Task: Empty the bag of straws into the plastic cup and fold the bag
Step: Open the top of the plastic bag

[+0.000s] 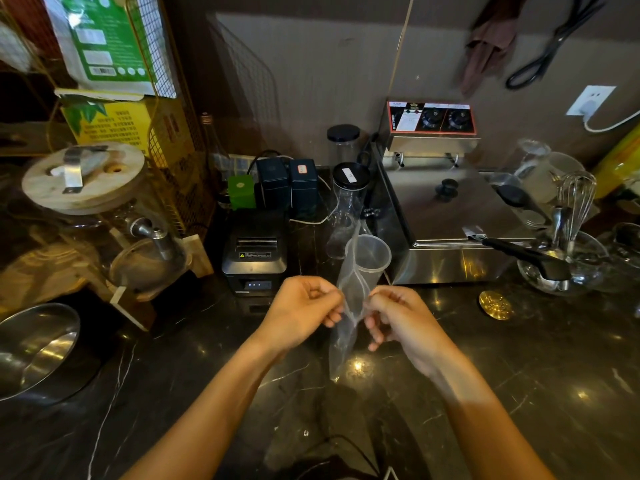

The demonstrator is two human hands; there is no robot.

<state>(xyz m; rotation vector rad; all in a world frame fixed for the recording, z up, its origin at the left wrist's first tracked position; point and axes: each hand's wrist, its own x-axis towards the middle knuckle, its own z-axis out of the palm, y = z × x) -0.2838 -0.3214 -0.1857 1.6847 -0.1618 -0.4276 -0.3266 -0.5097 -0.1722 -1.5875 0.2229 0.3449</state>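
Observation:
A long clear plastic bag [350, 289] hangs upright above the dark counter, pinched at its middle by both hands. My left hand [300, 310] grips its left edge and my right hand [398, 317] grips its right edge. The bag looks see-through and flat; I cannot make out straws inside it. Its upper end reaches in front of a clear plastic cup [372, 253], which stands on the counter just behind the hands. The cup looks transparent, and whether it holds straws I cannot tell.
A steel fryer [446, 220] stands right of the cup, a black receipt printer [254, 252] to its left. A steel bowl [34, 348] sits at far left under a glass dispenser [104, 220]. A glass bowl with a whisk [562, 258] and a gold disc [495, 305] lie right.

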